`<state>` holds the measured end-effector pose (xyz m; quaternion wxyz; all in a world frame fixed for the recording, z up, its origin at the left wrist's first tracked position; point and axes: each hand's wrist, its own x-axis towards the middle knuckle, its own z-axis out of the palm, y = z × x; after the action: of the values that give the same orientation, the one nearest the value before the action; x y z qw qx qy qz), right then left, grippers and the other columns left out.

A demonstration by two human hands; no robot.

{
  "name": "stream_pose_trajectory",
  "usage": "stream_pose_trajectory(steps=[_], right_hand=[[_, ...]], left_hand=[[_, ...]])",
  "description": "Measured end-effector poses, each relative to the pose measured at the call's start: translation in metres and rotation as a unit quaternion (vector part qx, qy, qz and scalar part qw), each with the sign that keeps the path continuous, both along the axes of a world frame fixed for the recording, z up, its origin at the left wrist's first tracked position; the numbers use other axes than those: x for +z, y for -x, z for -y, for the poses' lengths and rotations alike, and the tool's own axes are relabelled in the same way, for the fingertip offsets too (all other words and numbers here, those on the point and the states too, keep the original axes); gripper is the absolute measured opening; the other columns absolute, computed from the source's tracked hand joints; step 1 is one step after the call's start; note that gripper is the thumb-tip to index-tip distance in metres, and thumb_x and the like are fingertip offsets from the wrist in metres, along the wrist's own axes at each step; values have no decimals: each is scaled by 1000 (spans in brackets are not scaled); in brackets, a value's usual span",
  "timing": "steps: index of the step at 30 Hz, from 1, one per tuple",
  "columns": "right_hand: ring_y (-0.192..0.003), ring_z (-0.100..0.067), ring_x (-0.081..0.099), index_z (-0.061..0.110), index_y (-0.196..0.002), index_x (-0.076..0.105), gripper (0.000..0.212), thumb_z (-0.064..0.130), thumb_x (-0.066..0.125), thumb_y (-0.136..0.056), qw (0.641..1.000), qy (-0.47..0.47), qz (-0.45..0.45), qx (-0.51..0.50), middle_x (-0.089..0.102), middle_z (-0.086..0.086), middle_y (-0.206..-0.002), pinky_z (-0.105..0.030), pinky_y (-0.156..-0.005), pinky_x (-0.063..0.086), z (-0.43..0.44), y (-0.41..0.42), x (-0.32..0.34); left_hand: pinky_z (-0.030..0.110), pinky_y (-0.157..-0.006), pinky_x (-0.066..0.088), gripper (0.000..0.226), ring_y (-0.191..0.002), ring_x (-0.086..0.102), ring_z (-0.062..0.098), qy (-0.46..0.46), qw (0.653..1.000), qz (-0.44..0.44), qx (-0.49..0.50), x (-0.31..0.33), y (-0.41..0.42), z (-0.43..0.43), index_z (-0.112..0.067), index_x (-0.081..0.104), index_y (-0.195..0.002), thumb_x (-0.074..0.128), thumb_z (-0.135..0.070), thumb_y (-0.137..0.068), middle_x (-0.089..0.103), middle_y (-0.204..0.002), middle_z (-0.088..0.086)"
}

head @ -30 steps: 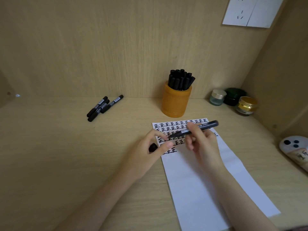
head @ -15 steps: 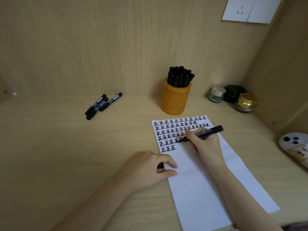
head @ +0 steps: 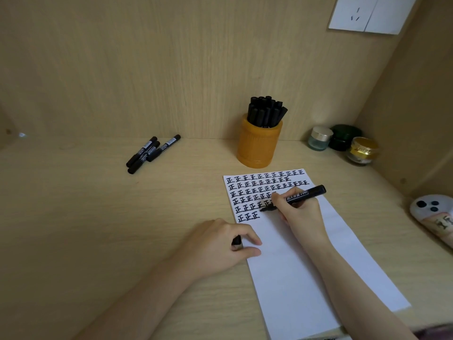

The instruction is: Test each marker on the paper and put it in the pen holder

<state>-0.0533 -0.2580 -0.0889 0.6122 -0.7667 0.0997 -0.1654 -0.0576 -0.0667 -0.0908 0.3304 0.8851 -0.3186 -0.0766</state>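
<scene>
Paper (head: pixel 306 253) lay on the table (head: pixel 98 217) in front of me, running from near my body away toward the pen holder (head: pixel 259 143), which stood just beyond its far edge, already crowded with capped markers. Rows of test characters filled the far end of the sheet, the last row only begun. My right hand (head: pixel 300 212) rested on the paper over those rows, fingers closed in a writing grip on the marker (head: pixel 297 196). Its long axis slanted from the tip, low and to the left at the end of that unfinished row, up to the butt pointing right. I could not tell whether the tip was touching the sheet. The holder was beyond this hand and slightly left, so the right was the nearer one for dropping the marker in. My left hand (head: pixel 220 246) sat at the paper's left edge, curled shut around the cap (head: pixel 236 240). Three more markers (head: pixel 152 153) waited well apart, far left
</scene>
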Motion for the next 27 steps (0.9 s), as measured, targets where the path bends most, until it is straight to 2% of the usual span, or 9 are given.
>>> stream_pose_trajectory(steps=[6,10,15,19,23,27], right_hand=[[-44,0,45,14,-67,57,24,19,68,-88,999,30,-1,12,51,13,-43,-15,-51,35,0,0,-1],[-44,0,44,11,-68,57,24,18,67,-88,998,52,2,-18,48,16,-41,-12,-47,33,1,-1,-3],[-44,1,46,14,-66,56,25,17,67,-88,998,53,1,-30,49,18,-41,-11,-48,34,1,0,-2],[-45,-1,44,15,-66,56,24,18,68,-87,999,27,-4,-25,49,15,-43,-19,-55,35,2,0,-2],[-43,-1,41,5,-70,57,23,15,66,-88,999,40,-5,-14,44,15,-41,-13,-47,32,2,0,-2],[-45,0,42,5,-66,55,22,9,65,-86,998,53,-9,-15,46,14,-44,-10,-46,32,3,0,-1]], left_hand=[[13,-56,31,17,-51,47,0,-4,1000,1,-1,2,0,1,-39,67,-95,65,-49,-81,48,-48,-27],[11,-54,28,17,-51,47,-2,-6,1000,3,-1,4,2,1,-38,67,-95,65,-48,-81,48,-48,-29],[11,-55,28,17,-51,46,-1,-1,1000,3,0,3,2,0,-38,67,-94,66,-48,-81,48,-47,-25],[11,-54,27,17,-51,46,-2,-7,1000,1,-1,5,2,1,-39,67,-94,65,-49,-81,48,-47,-28],[12,-54,28,18,-51,46,-2,-12,1000,3,3,5,2,1,-40,66,-95,65,-50,-80,48,-48,-29],[12,-54,29,19,-51,46,-1,-12,1000,1,6,4,2,0,-41,66,-95,64,-52,-80,49,-48,-27]])
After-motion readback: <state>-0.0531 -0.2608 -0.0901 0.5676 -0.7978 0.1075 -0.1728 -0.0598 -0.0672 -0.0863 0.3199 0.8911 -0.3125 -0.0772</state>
